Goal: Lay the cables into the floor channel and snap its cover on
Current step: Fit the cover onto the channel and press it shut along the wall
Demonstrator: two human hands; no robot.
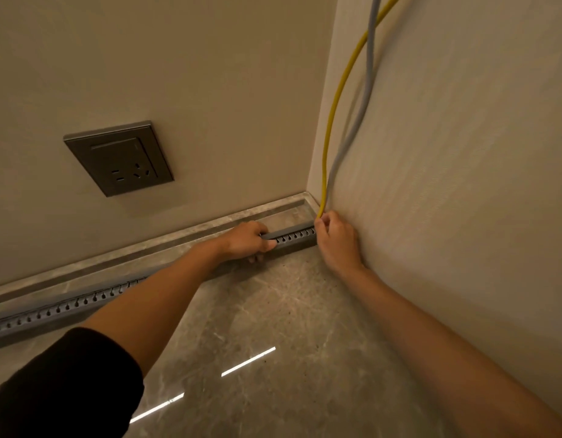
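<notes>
The grey slotted floor channel (293, 241) runs along the skirting (207, 225) from lower left to the corner at centre right, the left hand (246, 242) curled round its top edge there. At its end the right hand (336, 243) pinches the yellow cable (331, 121), the grey cable (366, 90) dropping alongside from upper right.

Gripping the channel (292, 240) near the corner with the left hand (246, 241). Pinching the yellow cable (325, 153) just above its end with the right hand (335, 238), grey cable (351, 134) alongside.
</notes>
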